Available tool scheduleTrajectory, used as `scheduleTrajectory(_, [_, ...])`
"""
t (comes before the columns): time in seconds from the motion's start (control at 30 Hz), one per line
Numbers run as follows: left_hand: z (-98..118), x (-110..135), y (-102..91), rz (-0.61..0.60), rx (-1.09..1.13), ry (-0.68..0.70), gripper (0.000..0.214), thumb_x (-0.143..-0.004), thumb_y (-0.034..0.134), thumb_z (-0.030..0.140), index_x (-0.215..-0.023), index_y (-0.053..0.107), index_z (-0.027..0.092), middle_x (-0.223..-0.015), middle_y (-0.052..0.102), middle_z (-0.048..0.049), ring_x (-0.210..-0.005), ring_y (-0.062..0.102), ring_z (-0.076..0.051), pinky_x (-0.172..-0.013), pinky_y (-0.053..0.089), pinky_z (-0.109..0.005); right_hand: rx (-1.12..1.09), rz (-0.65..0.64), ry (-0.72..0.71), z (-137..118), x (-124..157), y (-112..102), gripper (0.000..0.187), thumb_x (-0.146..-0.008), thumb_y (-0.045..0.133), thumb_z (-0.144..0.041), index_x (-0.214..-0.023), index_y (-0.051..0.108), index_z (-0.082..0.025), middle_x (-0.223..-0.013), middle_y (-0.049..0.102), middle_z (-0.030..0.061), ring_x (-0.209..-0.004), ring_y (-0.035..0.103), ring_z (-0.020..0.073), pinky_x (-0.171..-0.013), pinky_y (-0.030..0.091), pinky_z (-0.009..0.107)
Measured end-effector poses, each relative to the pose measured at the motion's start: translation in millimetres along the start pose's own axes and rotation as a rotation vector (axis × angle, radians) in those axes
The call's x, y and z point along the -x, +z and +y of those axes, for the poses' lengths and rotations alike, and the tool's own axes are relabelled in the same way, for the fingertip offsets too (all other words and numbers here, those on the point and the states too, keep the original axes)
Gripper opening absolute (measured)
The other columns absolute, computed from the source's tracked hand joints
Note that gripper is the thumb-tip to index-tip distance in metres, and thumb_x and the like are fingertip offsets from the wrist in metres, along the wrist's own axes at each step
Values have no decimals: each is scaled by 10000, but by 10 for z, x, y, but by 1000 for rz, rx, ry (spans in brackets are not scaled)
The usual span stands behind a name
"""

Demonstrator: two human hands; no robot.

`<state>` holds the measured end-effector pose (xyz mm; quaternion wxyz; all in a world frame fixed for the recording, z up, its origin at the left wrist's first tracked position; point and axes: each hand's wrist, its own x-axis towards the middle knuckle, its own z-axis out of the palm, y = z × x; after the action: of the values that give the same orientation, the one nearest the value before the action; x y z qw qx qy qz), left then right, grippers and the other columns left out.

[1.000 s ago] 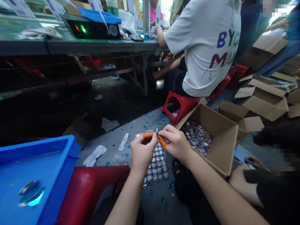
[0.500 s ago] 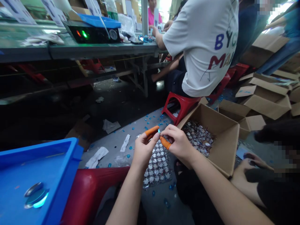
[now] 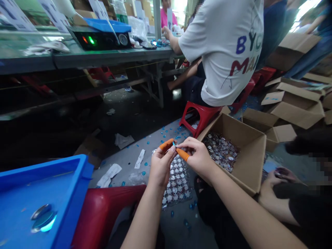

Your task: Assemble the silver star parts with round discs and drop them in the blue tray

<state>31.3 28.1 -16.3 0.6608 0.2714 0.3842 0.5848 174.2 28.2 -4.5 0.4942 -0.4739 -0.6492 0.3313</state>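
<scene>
My left hand [image 3: 162, 166] and right hand [image 3: 198, 159] are curled close together at bottom centre, orange finger cots [image 3: 183, 154] pinching a small blue gem [image 3: 174, 144] between them. Just beneath lies a plastic sheet of gems [image 3: 177, 183] on the floor [image 3: 124, 162]; to its right, a cardboard box [image 3: 250, 166] holds more sheets [image 3: 220, 152].

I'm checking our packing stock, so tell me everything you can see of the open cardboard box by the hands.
The open cardboard box is plain brown board, standing on the grey floor with its top open. A heap of small silvery-white pieces lies inside. The person's right hand is just before its near wall; whether they touch cannot be told.
</scene>
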Motion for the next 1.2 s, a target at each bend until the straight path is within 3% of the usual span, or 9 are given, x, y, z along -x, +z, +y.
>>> scheduleTrajectory(0.2, [-5, -35, -64, 143, -199, 68, 450, -687, 865, 422, -1021, 756, 142, -1016, 741, -110, -950, 689, -209, -861, 548, -320, -21, 88, 56, 85, -19, -16, 102, -788, 764, -257, -870, 786, -200, -761, 584, 16, -606, 469, 113, -510, 387, 242])
scheduleTrajectory(0.3, [-15, -36, -52, 116, -244, 32, 438, -682, 863, 454, -963, 775, 130, -941, 749, -109, -882, 686, -204, -773, 538, -290, -15, 101, 48, 108, -21, -11, 93, -770, 767, -240, -850, 786, -196, -748, 587, 15, -592, 464, 109, -503, 384, 241])
scheduleTrajectory(0.7, [-55, -19, -42, 118, -235, 48, 322, -648, 885, 392, -789, 771, 126, -749, 725, -56, -723, 636, -149, -738, 512, -263, 44, 27, -35, 72, -5, 19, 85, -814, 714, -199, -869, 778, -193, -778, 570, 19, -575, 450, 103, -498, 352, 253])
scheduleTrajectory(0.93, [-48, -51, -64, 197, -290, 68, 292, -598, 866, 356, -690, 734, 113, -676, 689, -46, -670, 585, -141, -675, 467, -253, 82, -26, -90, 68, 15, 49, 99, -819, 691, -152, -862, 773, -188, -752, 549, 15, -596, 457, 108, -495, 335, 241])
scheduleTrajectory(1.2, [-41, -66, -59, 186, -304, 108, 281, -612, 852, 351, -687, 723, 113, -677, 679, -43, -681, 584, -142, -695, 466, -258, 54, 16, -77, 99, 9, 61, 104, -792, 711, -146, -858, 780, -186, -746, 556, 13, -575, 445, 101, -483, 327, 234])
